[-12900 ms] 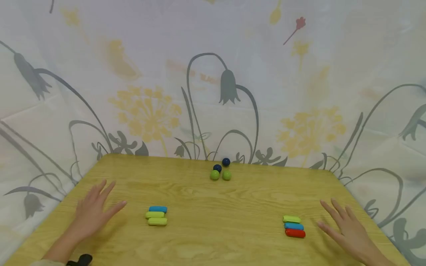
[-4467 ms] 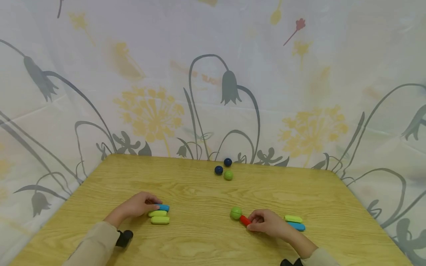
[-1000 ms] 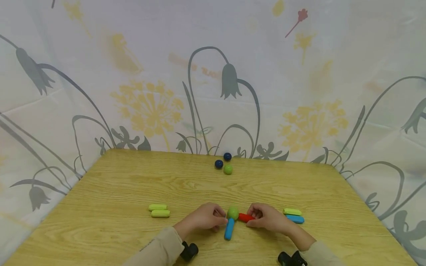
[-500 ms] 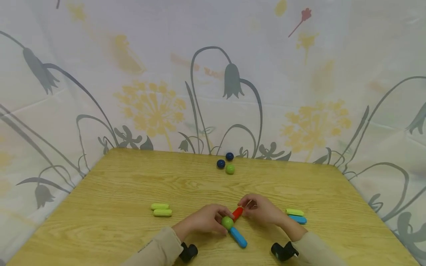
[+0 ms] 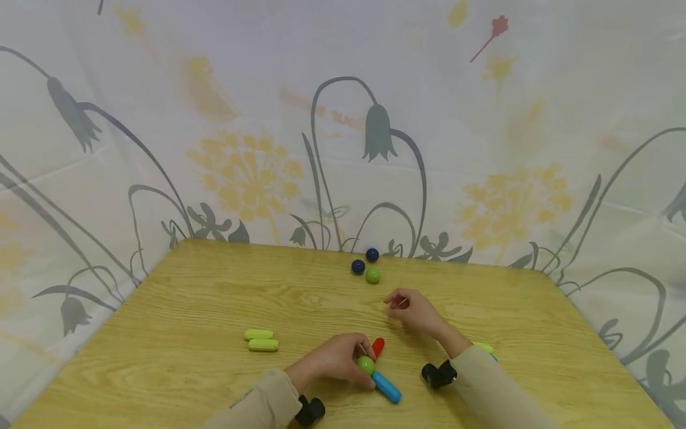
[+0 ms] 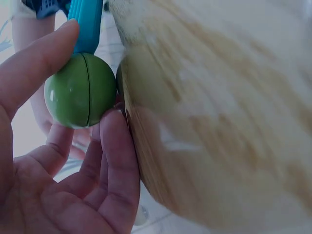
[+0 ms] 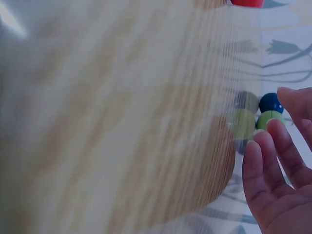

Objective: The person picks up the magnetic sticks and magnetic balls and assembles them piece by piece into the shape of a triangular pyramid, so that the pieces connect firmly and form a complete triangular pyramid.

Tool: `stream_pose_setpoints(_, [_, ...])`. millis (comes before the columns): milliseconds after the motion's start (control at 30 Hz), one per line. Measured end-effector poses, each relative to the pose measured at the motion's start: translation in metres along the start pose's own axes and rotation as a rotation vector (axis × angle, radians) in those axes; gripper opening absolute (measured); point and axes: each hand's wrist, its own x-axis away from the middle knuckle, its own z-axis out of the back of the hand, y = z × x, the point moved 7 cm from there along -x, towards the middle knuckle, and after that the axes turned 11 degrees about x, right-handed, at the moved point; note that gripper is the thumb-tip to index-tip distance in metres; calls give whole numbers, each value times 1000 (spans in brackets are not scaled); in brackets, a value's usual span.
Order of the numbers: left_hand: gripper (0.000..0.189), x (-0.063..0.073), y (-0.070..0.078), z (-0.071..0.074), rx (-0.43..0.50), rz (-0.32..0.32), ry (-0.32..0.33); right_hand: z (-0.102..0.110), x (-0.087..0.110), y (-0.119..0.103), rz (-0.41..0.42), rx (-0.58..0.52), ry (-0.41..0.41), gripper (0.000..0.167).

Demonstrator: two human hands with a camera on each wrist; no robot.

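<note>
My left hand [image 5: 337, 357] pinches a green ball [image 5: 366, 365] low over the table, thumb on the near side and fingers round the far side. Off the ball's near side runs a blue stick [image 5: 387, 387], its end against the ball; in the left wrist view the thumb tip overlaps this blue stick [image 6: 87, 27]. A red stick [image 5: 379, 347] points away from the ball's far side, partly hidden by the fingers. My right hand [image 5: 420, 314] is over the table beyond the red stick, fingers loosely curved with nothing in them. Ahead of it lies another green ball [image 5: 373, 274].
Behind that ball lie two dark blue balls [image 5: 358, 266] near the table's back edge. Two yellow-green sticks [image 5: 263, 345] lie on the left. At right, another yellow-green stick [image 5: 484, 347] and a blue stick [image 5: 494, 358] are partly covered by the right sleeve. A patterned curtain [image 5: 257, 119] hangs behind.
The red and blue sticks swung round with the green ball, which my left hand took hold of. My right hand let go of the red stick and moved away towards the back balls.
</note>
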Motion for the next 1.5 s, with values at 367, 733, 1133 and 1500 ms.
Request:
stream_pose_setpoints(367, [28,-1,3,-3,-23,15,0,9,-25,2,-37,-1,75,23])
stream_pose_setpoints(733, [27,-2,4,-5,-17,-1,-9,12,-48,4,-60,-48,72,44])
stream_pose_setpoints(1133, [28,-2,3,-4,-12,5,-1,2,-57,4,-12,-36,10,42])
stream_pose_setpoints(1500, [28,-1,-3,-1,-19,26,13,-8,-37,-9,83,95,-119,27])
